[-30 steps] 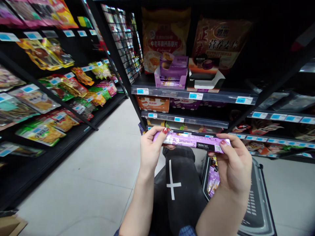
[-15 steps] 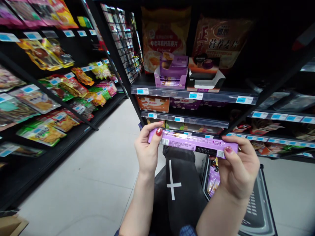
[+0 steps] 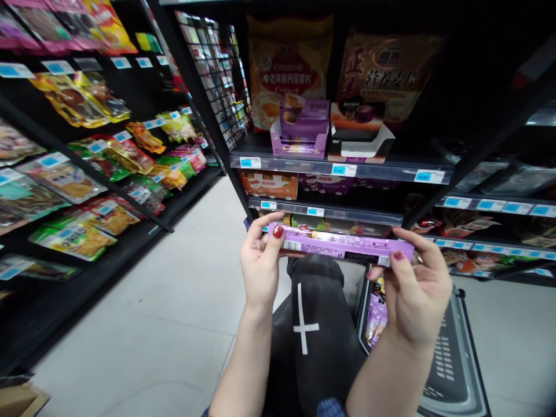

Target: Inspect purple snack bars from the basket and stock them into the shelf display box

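Observation:
A long purple stick packet [image 3: 334,243] is stretched level between my two hands, its printed back with a barcode facing me. My left hand [image 3: 260,260] pinches its left end, thumb in front and fingers behind. At the other end, my right hand [image 3: 419,284] grips the packet the same way. Beyond it on the shelf stands an open purple display box [image 3: 299,139] with similar sticks inside. Beside that box is a black and orange carton [image 3: 358,133] with a cut-away front.
A grey shopping basket [image 3: 456,347] on the floor at right holds purple packets [image 3: 376,318]. Bagged snacks fill the left shelves [image 3: 87,231]. Large cereal bags [image 3: 289,69] stand behind the boxes. A cardboard box [image 3: 21,399] sits at the lower left.
The packet has tilted slightly and shifted a little, its right end moving left with my right hand. Both hands keep their hold.

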`<state>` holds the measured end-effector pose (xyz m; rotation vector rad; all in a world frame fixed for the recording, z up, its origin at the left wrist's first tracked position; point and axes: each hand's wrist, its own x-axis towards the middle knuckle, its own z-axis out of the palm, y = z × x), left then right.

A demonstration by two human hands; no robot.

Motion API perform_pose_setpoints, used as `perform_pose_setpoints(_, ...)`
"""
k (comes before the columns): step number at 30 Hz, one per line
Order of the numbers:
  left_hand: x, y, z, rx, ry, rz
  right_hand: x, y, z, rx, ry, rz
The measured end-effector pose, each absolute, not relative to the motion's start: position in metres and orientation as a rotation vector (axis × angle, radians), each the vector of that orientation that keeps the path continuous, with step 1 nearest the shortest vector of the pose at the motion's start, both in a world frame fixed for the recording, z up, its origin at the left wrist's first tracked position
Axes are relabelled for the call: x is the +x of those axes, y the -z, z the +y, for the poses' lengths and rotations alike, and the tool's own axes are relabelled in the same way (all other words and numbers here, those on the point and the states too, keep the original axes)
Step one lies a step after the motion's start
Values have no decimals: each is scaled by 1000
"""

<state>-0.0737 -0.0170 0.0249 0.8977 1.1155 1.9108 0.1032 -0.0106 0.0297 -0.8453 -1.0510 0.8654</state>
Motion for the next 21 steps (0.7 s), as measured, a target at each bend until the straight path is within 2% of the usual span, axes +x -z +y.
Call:
perform_pose_setpoints(8, -75, -25, -15, 896, -1745, 916, 108, -28, -6, -811, -884, -999)
perform_pose_setpoints(21, -74, -26, -18, 899, -1690, 904, 113, -26, -6, -771, -867, -968)
